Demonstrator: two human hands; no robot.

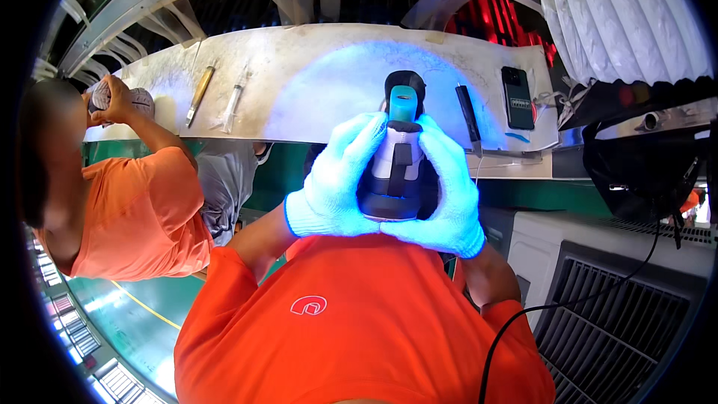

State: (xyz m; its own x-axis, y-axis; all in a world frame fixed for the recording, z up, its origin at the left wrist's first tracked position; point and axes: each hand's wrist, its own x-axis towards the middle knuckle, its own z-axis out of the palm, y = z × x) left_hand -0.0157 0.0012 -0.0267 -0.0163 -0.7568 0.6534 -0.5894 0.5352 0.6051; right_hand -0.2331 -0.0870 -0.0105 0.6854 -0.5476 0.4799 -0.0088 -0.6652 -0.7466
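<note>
A white-and-black shoe (383,167) is held close in front of my chest, its heel with a dark vertical strip facing me. A teal shoe last (404,107) sticks out of its collar, and a black part, maybe the tongue, stands beyond it. My left hand (333,183), in a white knit glove, wraps the shoe's left side. My right hand (452,191), gloved alike, grips the right side. Both thumbs come together low at the heel by the dark sole. Blue light covers hands and shoe; the toe is hidden.
On the paper-covered bench (299,116) lie a yellow-handled tool (200,96), a clear syringe-like tube (232,108), a dark pen-like tool (469,112) and a phone (517,97). At left, a person (142,209) handles another shoe (142,102). A white duct (624,19) and black bag (639,168) are at right.
</note>
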